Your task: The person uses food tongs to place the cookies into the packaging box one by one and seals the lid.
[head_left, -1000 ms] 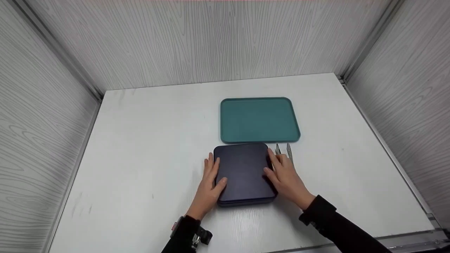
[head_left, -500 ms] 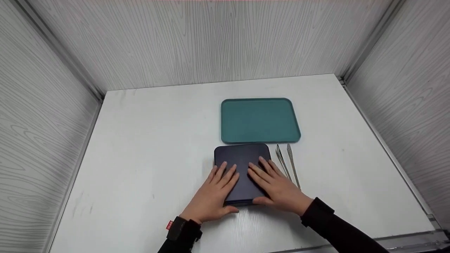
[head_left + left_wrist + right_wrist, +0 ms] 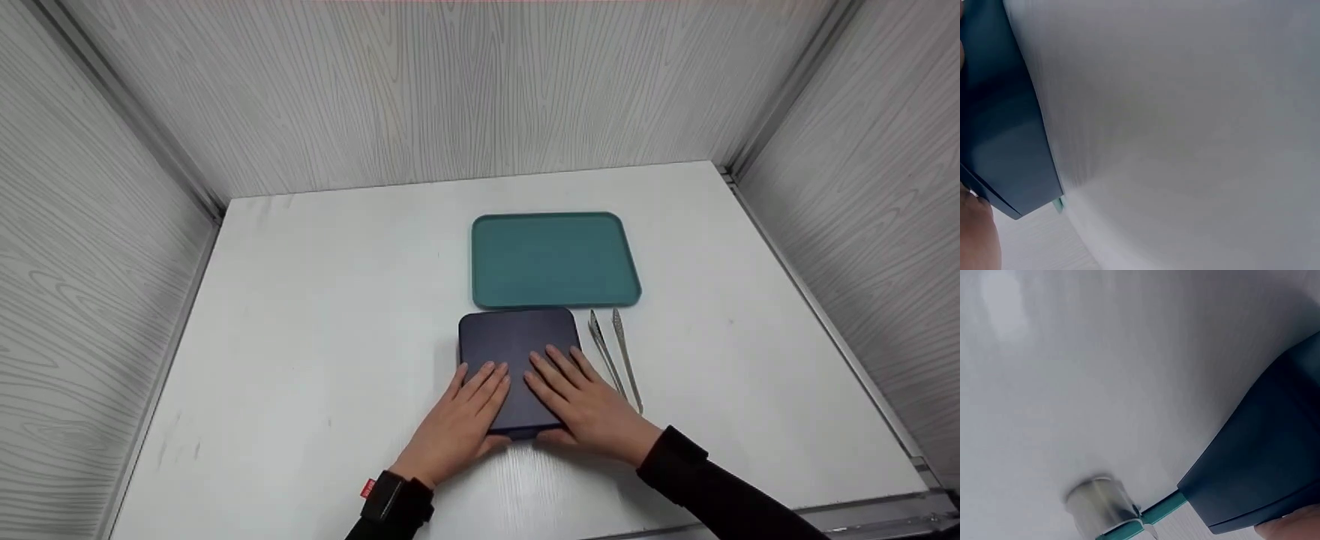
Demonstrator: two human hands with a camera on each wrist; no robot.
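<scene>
Two hands lie flat on a dark navy box (image 3: pixel 517 352) that sits near the front middle of the white table (image 3: pixel 315 337). Furthest left of the pair, the left hand (image 3: pixel 461 420) rests on the box's near left part, its fingers (image 3: pixel 484 382) straight and spread over the lid, the thumb down at the near edge; it grips nothing. A black sleeve and a dark wristband with a red tab cover that wrist. From the left wrist view, the box (image 3: pixel 1002 135) shows as a dark blue slab against the pale table, with a bit of skin at the lower left corner.

Beside it, the right hand (image 3: pixel 589 409) lies on the near right part of the lid, fingers (image 3: pixel 559 371) likewise straight and fanned, pressing flat rather than curled. The two hands' fingertips are just beside each other at the lid's middle.

Behind the box, touching or nearly touching its far edge, lies a teal tray (image 3: pixel 555 259). To the right of the box, just beside the right hand, metal tongs (image 3: pixel 615 356) lie on the table, tips toward the tray. In the right wrist view, the box's corner (image 3: pixel 1264 461), a sliver of the tray's teal rim (image 3: pixel 1157 512) and the blurred metal end of the tongs (image 3: pixel 1098 503) appear.
</scene>
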